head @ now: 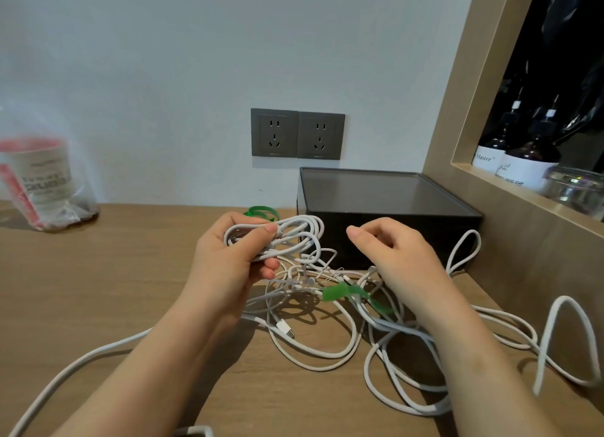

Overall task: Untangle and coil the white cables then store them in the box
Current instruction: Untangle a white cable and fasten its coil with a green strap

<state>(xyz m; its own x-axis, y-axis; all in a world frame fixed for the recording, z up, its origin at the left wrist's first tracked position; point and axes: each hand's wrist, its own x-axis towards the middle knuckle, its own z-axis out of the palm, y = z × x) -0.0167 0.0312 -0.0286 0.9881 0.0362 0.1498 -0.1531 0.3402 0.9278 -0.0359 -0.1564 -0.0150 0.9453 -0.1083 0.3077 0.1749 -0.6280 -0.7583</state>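
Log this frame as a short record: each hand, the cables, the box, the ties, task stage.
left hand: grips a coiled cable bundle
loose cables: white, tangled on the wooden table in front of the box
right hand: fingers curled above the loose cables; whether it pinches one cannot be told
box: black, lid on
green tie: among the loose cables; second green tie behind the left hand
stage: bundle coiled, not yet in the box

Both forearms (147, 364) bare right down to the frame edge. Left hand (225, 257), right hand (400, 257): bare, nails short, plain.
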